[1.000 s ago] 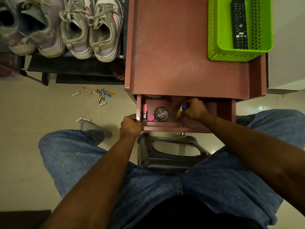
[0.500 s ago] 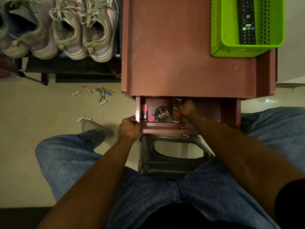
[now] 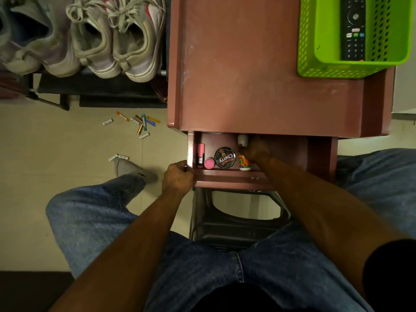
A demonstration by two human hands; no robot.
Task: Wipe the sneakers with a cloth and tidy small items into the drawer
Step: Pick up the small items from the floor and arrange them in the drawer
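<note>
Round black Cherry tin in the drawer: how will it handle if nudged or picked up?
The round black Cherry polish tin lies flat, so it probably slides rather than rolls. Its glossy lid looks slippery, and the low rim offers little grip. The pink cap sits close beside it, so a nudge could shift both.

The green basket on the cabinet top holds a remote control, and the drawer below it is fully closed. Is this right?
Not quite. The head view shows the drawer pulled open, not closed: a round tin and a pink tube lie inside it, and the left hand grips its front corner. The rest holds: the green basket on the cabinet top holds a remote control.
</note>
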